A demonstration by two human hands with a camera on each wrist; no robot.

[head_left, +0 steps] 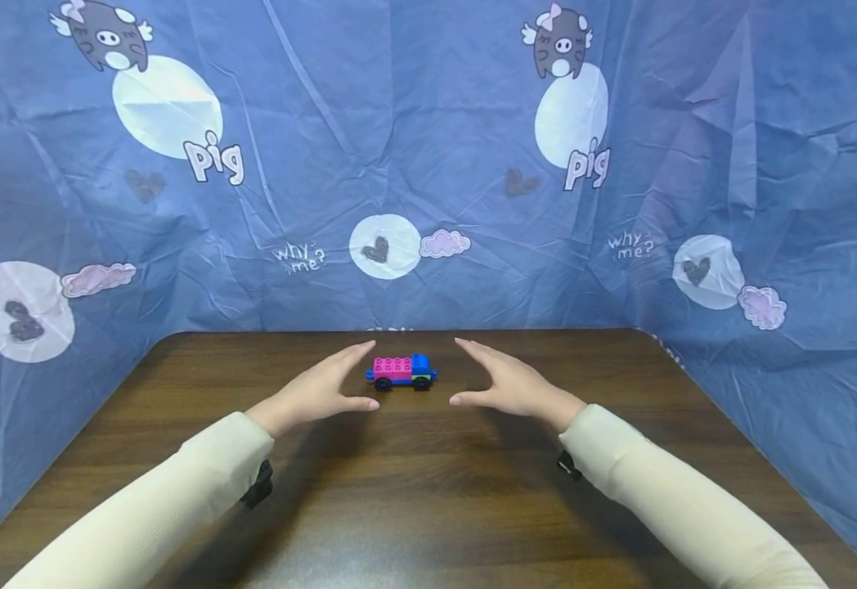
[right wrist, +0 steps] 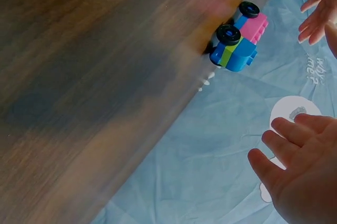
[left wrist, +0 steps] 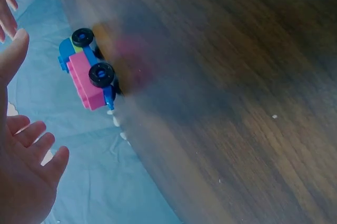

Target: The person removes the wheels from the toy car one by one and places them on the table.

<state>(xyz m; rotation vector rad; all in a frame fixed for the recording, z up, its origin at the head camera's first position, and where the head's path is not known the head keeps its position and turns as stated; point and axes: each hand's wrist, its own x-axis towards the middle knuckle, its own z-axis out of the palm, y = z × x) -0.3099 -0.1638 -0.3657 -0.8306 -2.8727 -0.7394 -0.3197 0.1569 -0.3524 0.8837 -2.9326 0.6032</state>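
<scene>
A small toy truck (head_left: 401, 371) stands on its black wheels on the brown table, built from pink studded blocks, a blue cab and a lime-green piece. Its cab points to the right in the head view. The left hand (head_left: 323, 388) is held beside the truck's rear end, thumb and fingers spread apart, holding nothing. Opposite it, past the cab, the right hand (head_left: 514, 382) is spread the same way with nothing in it. Both wrist views show the truck apart from the hands, with pink blocks (left wrist: 85, 79) and blue cab (right wrist: 241, 56) in sight.
The wooden table (head_left: 414, 507) reaches back to a blue cloth (head_left: 458, 294) printed with pigs, hearts and clouds, which hangs behind and along both sides. A dark wrist device (head_left: 257, 486) shows under the left sleeve, another (head_left: 567, 464) under the right.
</scene>
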